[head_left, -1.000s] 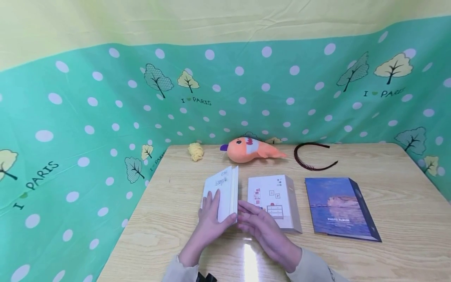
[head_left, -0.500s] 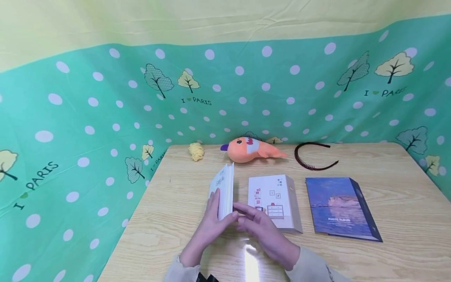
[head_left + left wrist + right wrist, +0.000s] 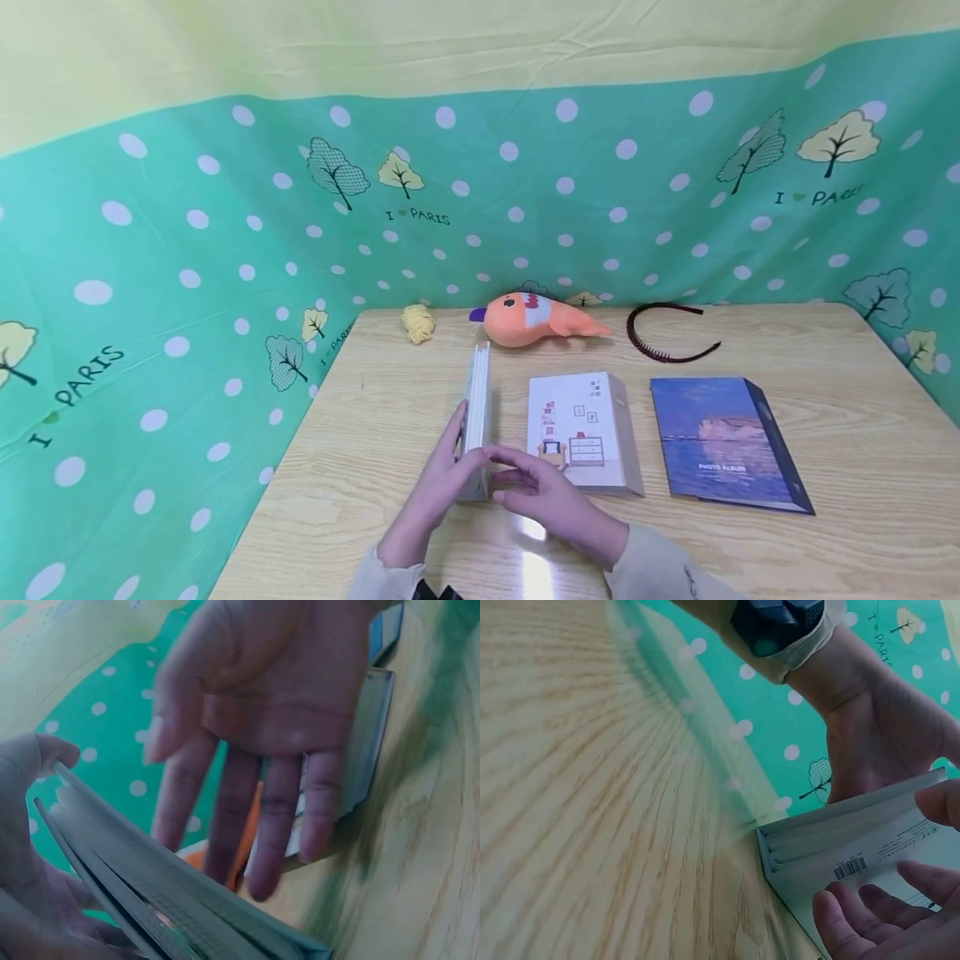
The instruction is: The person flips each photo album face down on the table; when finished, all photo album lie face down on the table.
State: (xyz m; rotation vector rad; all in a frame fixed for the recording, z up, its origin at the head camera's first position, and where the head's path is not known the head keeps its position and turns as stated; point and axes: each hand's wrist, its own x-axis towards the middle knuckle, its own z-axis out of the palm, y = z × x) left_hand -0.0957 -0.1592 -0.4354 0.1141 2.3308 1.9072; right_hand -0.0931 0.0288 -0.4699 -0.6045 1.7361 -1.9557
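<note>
A white hardcover book (image 3: 481, 392) stands nearly upright at the table's left middle, its page edges facing me. My left hand (image 3: 438, 483) grips it, thumb over the near edge and fingers along its left cover. In the left wrist view the covers of the book (image 3: 176, 874) are slightly parted. To the book's right, my right hand (image 3: 551, 504) has loosely bent fingers close by the back cover, and its palm is bare in the left wrist view. A barcode (image 3: 850, 868) shows on that cover in the right wrist view.
Right of the hands lies a white book with a room drawing (image 3: 570, 417), then a blue photo album (image 3: 712, 442). Along the back are a yellow yarn bundle (image 3: 417, 323), an orange plush bird (image 3: 517, 321) and a dark headband (image 3: 637, 333). A green dotted cloth (image 3: 480, 183) hangs behind.
The white book has turned from leaning, with its front cover showing, to nearly upright on edge. My left hand has turned with it, and my right hand has shifted slightly left beside it.
</note>
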